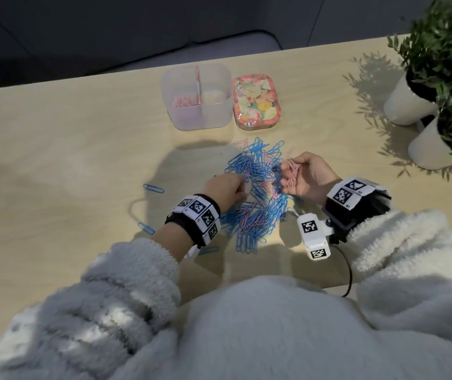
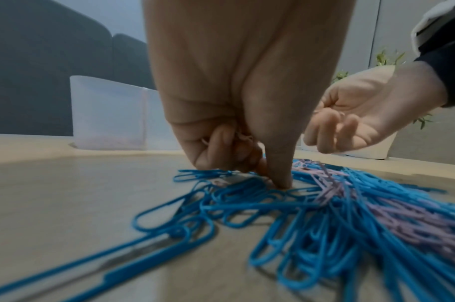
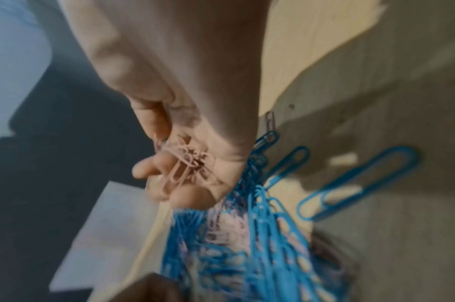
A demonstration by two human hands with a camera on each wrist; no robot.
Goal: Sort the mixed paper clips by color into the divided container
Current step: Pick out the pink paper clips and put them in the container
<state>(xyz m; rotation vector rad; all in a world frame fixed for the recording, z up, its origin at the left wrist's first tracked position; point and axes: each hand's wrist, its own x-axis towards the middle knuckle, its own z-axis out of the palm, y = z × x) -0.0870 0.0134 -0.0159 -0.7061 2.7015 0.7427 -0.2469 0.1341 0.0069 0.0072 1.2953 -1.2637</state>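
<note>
Meanwhile right grip (image 1: pixel 305 175) cups pink clips (image 1: pixel 292 174); left grip (image 1: pixel 226 189) pinches pink clips at pile (image 1: pixel 255 196) edge.

Three views, all gathered on the paper clip pile (image 1: pixel 255 187).

Your head camera looks forward and down from above your chest, taking in the whole table (image 1: pixel 55 149), with the pile at centre, the divided container (image 1: pixel 196 97) beyond it and both hands at its sides. Your left wrist camera sits low, almost at table level on the pile's near-left edge, facing across it along the left hand (image 2: pixel 237 106) toward the container (image 2: pixel 110 114), with the right hand (image 2: pixel 371 108) in view beyond the pile. Your right wrist camera looks steeply down along the right hand (image 3: pixel 185 163), close and blurred, from the pile's right side. All three share the pile (image 3: pixel 247 255); the right hand shows in every view.
</note>
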